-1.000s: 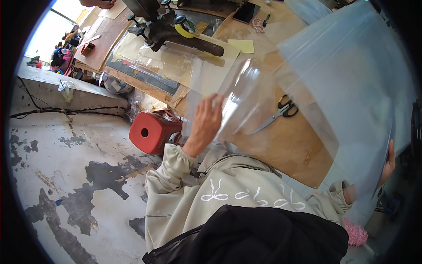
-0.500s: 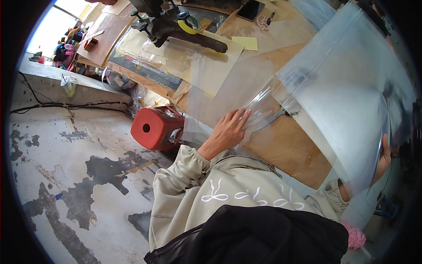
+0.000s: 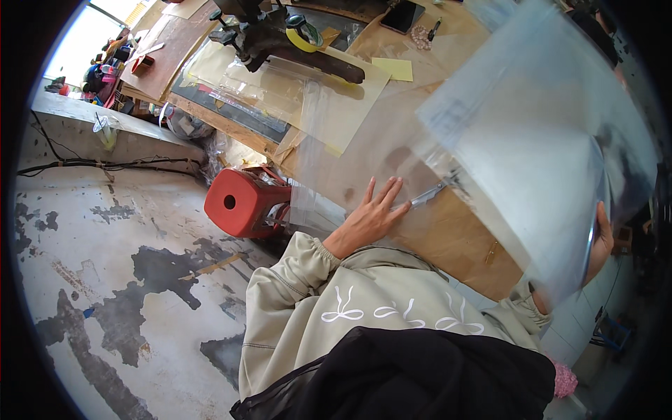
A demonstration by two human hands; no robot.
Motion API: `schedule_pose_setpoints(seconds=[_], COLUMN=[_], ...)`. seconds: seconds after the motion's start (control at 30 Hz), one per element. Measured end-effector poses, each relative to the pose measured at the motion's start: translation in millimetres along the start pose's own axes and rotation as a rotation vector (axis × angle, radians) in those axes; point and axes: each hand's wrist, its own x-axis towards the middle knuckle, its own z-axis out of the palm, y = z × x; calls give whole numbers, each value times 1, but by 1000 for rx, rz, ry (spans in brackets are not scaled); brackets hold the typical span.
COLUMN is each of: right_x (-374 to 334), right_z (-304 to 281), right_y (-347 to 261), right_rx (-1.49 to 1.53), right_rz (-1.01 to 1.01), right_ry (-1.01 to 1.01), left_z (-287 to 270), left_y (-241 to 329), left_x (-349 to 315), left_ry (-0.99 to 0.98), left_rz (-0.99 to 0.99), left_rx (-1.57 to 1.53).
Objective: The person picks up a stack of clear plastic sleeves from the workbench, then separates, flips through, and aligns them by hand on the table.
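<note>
A stack of large clear plastic sheets point(image 3: 518, 147) stands raised and curved over the right part of the table. My right hand point(image 3: 598, 245) grips its right edge, fingers wrapped round the border. On another clear plastic sheet point(image 3: 315, 168) lying flat on the table, my left hand point(image 3: 374, 217) rests palm down with its fingers spread. Beside the left fingertips lies a pair of scissors point(image 3: 427, 196), partly hidden under the plastic. Brown paper point(image 3: 455, 241) covers the table beneath.
A heat-press-like machine point(image 3: 294, 59) with a dark arm holds a yellow tape roll point(image 3: 304, 38). A phone point(image 3: 401, 15), a bead string point(image 3: 420, 36) and a yellow note point(image 3: 393, 68) lie at the back. Left of the table stands a red stool point(image 3: 241, 203).
The raised stack has swung left and lower over the table. My left hand has flattened, its fingers spreading on the sheet. My right hand has shifted slightly left and up with the stack.
</note>
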Motion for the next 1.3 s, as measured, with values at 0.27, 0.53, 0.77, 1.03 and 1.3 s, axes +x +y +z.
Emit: schedule_pose_setpoints(seconds=[0.27,0.53,0.77,1.03,1.3], right_x=[44,89,98,93,112], right_z=[39,17,18,32,32], right_y=[114,230,221,219,217], right_rx=[107,-375,-488,-732,-1404], right_rz=[136,312,370,149,-255], right_ry=[-115,-98,-156,-190,-51], left_z=[18,12,-45,-45,-25], left_y=[5,19,29,-92,-82], left_x=[-12,-28,-53,-32,-30], left_ry=[188,19,-209,387,378], left_rz=[25,63,88,-916,-771], left_rx=[-364,-231,-344,-38,-140])
